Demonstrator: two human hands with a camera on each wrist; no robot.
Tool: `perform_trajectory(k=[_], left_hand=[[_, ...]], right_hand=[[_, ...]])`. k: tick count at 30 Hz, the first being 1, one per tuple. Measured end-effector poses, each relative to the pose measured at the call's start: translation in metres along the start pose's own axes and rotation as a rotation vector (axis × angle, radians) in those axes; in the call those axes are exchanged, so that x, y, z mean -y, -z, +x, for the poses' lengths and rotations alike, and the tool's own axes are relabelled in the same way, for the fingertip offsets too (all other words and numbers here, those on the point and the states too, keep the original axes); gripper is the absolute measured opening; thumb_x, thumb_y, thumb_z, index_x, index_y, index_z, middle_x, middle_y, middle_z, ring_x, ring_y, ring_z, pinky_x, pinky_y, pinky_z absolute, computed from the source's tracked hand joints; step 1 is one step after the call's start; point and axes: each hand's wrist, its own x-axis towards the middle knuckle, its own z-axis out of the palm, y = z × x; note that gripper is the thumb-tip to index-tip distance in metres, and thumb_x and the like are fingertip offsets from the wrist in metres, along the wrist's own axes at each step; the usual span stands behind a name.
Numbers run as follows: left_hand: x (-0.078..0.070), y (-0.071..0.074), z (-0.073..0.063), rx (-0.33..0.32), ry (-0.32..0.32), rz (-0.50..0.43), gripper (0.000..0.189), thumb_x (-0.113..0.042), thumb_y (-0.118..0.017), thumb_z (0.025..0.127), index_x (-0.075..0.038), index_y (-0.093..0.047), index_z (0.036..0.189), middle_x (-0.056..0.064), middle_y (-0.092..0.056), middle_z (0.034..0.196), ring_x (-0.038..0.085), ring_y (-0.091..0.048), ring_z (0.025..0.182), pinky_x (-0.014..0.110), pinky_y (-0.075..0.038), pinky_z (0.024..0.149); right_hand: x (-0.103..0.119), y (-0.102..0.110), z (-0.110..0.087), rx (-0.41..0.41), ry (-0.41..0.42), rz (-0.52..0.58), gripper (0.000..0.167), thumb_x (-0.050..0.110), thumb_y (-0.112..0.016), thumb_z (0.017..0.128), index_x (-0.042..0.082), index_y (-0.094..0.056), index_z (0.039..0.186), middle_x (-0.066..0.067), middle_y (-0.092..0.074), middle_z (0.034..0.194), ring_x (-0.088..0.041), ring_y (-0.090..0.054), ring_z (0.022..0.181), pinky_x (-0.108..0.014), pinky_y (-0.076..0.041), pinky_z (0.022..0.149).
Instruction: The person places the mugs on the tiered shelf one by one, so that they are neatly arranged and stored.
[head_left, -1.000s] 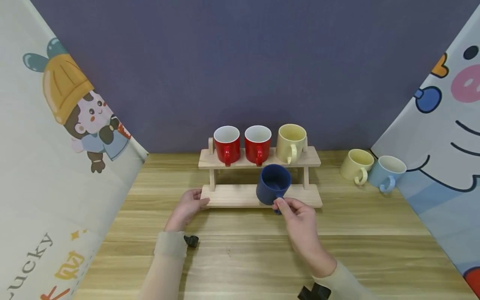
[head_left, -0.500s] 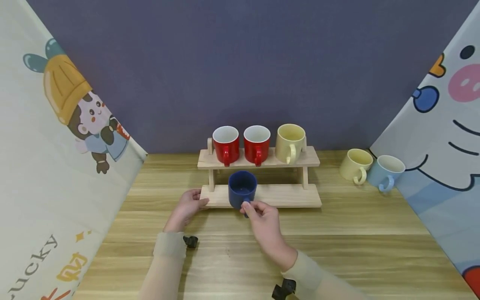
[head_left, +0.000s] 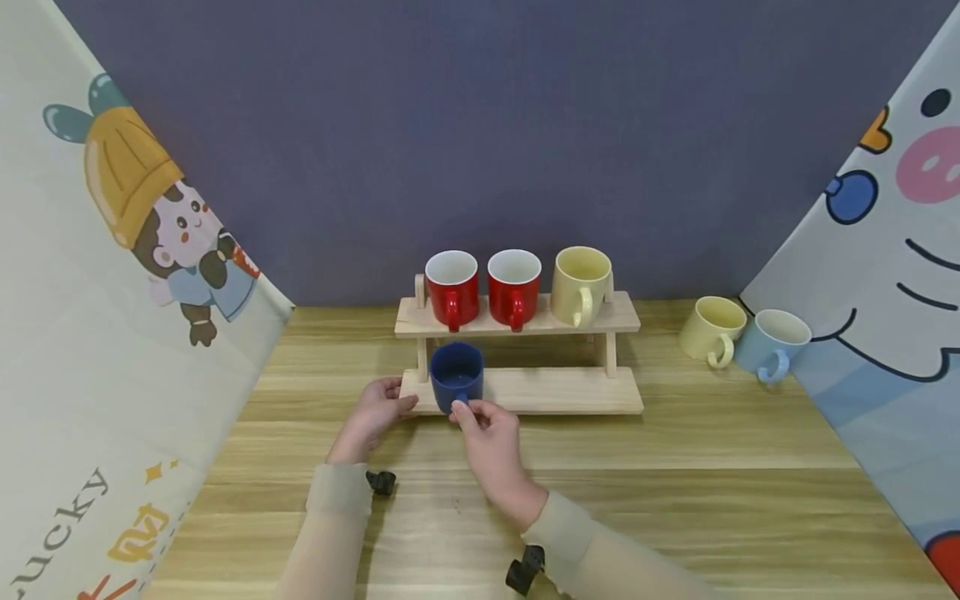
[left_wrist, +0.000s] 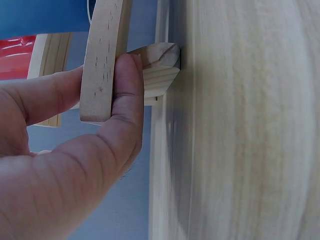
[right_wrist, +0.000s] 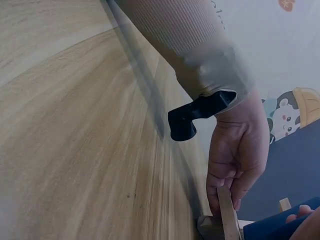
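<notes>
Holding the dark blue mug point(head_left: 456, 373) by its handle only, thumb against fingers, the right hand point(head_left: 492, 450) has it mouth up at the left end of the lower shelf point(head_left: 566, 392), just beside the left hand point(head_left: 372, 417). That hand pinches the shelf's end, thumb on top, fingers underneath. Can't tell for certain whether the mug's base is fully seated; the head view looks down on it and the left wrist view catches only a strip of blue. Main risk, I think: letting go while the base is tilted or partly past the front edge, since a handle pinch gives little control over lean. Next: clearance. Left post point(head_left: 423, 358) is close behind, so pushing back or further left could knock the rim on it, or run the wall into the left thumb. Lifting could bump the upper shelf point(head_left: 622, 315) or the handle of the left red mug point(head_left: 453, 287), which hangs at the front edge. If the left hand tugs or lifts its end, the whole rack could shift and rattle all three mugs up top. Yellow mug point(head_left: 708, 329) and light blue mug point(head_left: 767, 343) on the surface point(head_left: 675, 500) are well apart, low risk.
</notes>
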Motion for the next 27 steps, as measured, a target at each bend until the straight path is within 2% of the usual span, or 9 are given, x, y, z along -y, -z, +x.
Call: perform_trajectory(k=[4,11,17,23,27], left_hand=[[0.0,0.0,0.001,-0.006,-0.01,0.011,0.05,0.009,-0.058,0.099,0.022,-0.036,0.142,0.032,-0.058,0.122,0.03,-0.065,0.097,0.036,-0.06,0.085],[0.0,0.0,0.001,-0.022,-0.003,0.014,0.049,0.009,-0.059,0.099,0.021,-0.038,0.142,0.03,-0.059,0.117,0.029,-0.065,0.095,0.035,-0.06,0.083],[-0.001,-0.002,0.001,-0.016,0.007,0.016,0.049,0.008,-0.06,0.099,0.018,-0.039,0.142,0.027,-0.059,0.117,0.027,-0.064,0.095,0.034,-0.06,0.083],[-0.001,-0.001,0.002,0.004,0.004,0.013,0.05,0.007,-0.059,0.099,0.018,-0.038,0.143,0.026,-0.059,0.117,0.028,-0.064,0.097,0.035,-0.06,0.085],[0.001,0.0,0.002,0.014,0.001,0.009,0.05,0.007,-0.059,0.1,0.019,-0.037,0.143,0.028,-0.058,0.118,0.031,-0.063,0.1,0.036,-0.059,0.086]], right_hand=[[0.003,-0.009,0.002,-0.011,0.016,0.011,0.016,0.0,-0.066,0.098,-0.013,-0.07,0.09,-0.028,-0.069,0.087,-0.017,-0.057,0.069,-0.019,-0.041,0.058],[-0.015,-0.015,0.009,-0.003,0.038,0.02,0.022,0.013,-0.071,0.099,-0.008,-0.073,0.093,-0.019,-0.072,0.087,-0.013,-0.053,0.065,-0.019,-0.039,0.053],[-0.018,-0.008,0.015,0.048,0.035,-0.008,0.029,0.024,-0.074,0.097,-0.006,-0.075,0.096,-0.019,-0.074,0.09,-0.016,-0.068,0.079,-0.021,-0.051,0.064],[-0.016,0.001,0.02,0.112,-0.016,-0.005,0.03,0.029,-0.077,0.094,-0.001,-0.075,0.095,-0.017,-0.074,0.094,-0.033,-0.07,0.09,-0.023,-0.054,0.071],[-0.012,0.008,0.021,0.139,-0.031,-0.015,0.03,0.031,-0.078,0.093,0.001,-0.075,0.098,-0.011,-0.074,0.095,-0.029,-0.07,0.091,-0.025,-0.057,0.073]])
